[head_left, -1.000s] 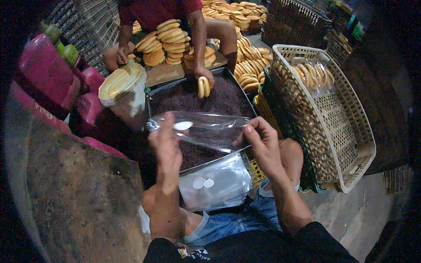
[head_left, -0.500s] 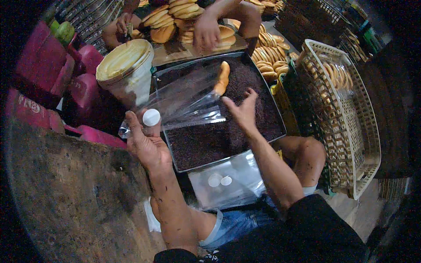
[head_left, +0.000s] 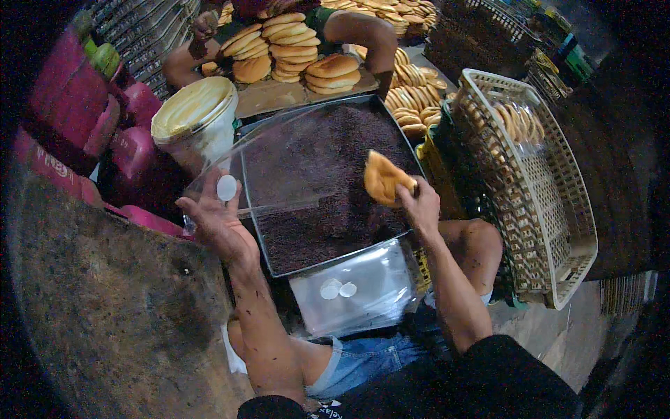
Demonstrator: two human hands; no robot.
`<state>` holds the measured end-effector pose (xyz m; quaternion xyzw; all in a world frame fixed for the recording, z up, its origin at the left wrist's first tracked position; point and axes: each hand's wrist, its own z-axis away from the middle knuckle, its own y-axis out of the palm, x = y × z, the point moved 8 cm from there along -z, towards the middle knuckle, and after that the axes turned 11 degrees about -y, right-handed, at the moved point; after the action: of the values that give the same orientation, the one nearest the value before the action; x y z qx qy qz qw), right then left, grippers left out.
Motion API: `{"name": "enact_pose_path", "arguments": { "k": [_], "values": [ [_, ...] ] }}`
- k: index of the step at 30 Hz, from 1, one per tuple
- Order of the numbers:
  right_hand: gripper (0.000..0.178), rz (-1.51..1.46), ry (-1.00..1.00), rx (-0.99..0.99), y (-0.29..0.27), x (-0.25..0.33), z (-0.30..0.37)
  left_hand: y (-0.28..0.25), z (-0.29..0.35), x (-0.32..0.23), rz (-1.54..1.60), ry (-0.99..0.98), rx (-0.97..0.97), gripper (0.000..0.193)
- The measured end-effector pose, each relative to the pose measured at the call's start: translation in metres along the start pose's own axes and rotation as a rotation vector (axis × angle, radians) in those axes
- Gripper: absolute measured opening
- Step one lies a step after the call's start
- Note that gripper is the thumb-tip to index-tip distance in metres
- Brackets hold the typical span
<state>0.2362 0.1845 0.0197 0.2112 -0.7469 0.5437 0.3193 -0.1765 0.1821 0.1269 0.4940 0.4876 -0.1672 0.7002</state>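
Observation:
My left hand (head_left: 222, 222) is palm up with its fingers partly spread, holding a clear plastic bag (head_left: 279, 204) that stretches out over the tray. A white round sticker (head_left: 226, 187) shows on the bag by the fingertips. My right hand (head_left: 420, 208) grips a golden-brown flat bread (head_left: 385, 179) at its lower edge, thumb on top; the bread is tilted above the tray's right side. Beneath both lies a large metal tray (head_left: 335, 267) filled with dark brown sprinkles (head_left: 314, 237).
Flat clear bags (head_left: 377, 293) with white stickers lie between the tray and my lap. A tub of pale cream (head_left: 199, 115) stands far left. Beyond, stacked breads (head_left: 289, 49) sit before another person (head_left: 359, 35). A beige crate (head_left: 551, 195) leans right; pink containers (head_left: 132, 153) stand left.
A bread at the bag's far end, with my right hand open near it, is now gripped in my right hand, lower and to the right. The other person's hand has left the stacks.

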Motion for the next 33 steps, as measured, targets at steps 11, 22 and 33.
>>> {"name": "enact_pose_path", "arguments": {
  "k": [11, 22, 33],
  "values": [
    [0.054, -0.578, 0.042, 0.135, -0.111, 0.009, -0.001, 0.028, 0.013, 0.072, -0.302, -0.1, 0.16, 0.087],
    [0.055, -0.655, -0.017, 0.284, -0.083, 0.08, 0.0, 0.087, 0.089, 0.111, -0.347, -0.094, 0.504, 0.065],
    [0.066, -0.002, -0.911, -0.284, -0.086, 0.224, 0.066, 0.057, 0.081, 0.129, 0.166, -0.636, 0.475, 0.064]
  ]
}}
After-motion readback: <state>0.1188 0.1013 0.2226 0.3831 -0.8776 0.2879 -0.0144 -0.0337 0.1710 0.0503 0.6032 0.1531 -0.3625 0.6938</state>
